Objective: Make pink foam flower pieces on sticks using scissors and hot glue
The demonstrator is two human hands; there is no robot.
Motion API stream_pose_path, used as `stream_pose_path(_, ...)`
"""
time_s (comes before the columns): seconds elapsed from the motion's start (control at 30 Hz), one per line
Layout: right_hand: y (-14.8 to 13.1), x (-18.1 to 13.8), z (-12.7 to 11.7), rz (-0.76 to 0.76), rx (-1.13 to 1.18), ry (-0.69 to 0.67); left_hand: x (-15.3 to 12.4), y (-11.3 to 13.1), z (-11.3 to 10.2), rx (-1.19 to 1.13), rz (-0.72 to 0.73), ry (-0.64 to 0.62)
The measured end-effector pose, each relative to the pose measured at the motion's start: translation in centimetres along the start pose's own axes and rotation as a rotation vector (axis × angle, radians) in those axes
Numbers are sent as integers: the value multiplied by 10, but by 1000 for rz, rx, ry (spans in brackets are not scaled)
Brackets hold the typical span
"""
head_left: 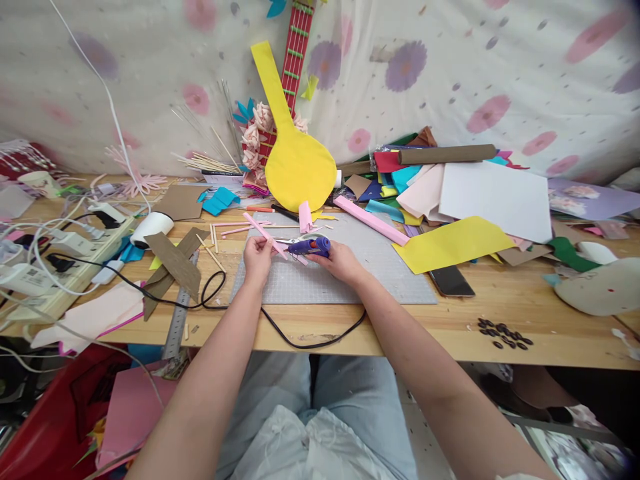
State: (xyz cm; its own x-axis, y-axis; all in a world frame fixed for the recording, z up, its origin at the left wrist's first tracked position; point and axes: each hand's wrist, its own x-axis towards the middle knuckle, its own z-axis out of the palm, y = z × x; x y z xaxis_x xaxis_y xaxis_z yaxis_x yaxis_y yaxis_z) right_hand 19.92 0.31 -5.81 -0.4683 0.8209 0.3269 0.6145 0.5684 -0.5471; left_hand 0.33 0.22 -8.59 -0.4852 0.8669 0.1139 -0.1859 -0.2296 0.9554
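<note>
My left hand (pixel 257 257) pinches a thin pink paper stick (pixel 265 235), w/ its tip angled up-left. My right hand (pixel 341 260) grips a blue-purple glue gun (pixel 310 247), nozzle at the stick, both over the grey cutting mat (pixel 390 267).

We sit at a long wooden table (pixel 505 319), its front edge running straight across before us. Along its far edge hangs a pale cloth (pixel 540 80) printed with pink and purple flowers, and it covers the whole back, so we cannot see the wall itself. The light falls soft and even on the wood. Below the front edge everything lies in shadow.
</note>
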Motion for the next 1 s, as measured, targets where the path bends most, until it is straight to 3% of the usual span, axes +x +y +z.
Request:
stream_pose_path(0.3,-1,0,-1,-4,-3,13,-1,2,0,47,-27,-73)
stream_pose_path(0.5,0,0,-1,4,13,41,-1,9,0,103,-143,-138)
stream_pose_path(0.67,1,-2,-6,126,149,47,7,22,-3,206,-332,-297)
stream_pose_path(0.83,5,-6,-11,192,275,-76,20,36,-8,339,-503,-513)
stream_pose_path(1.0,3,-6,-10,143,282,-125,24,39,-9,365,-520,-655)
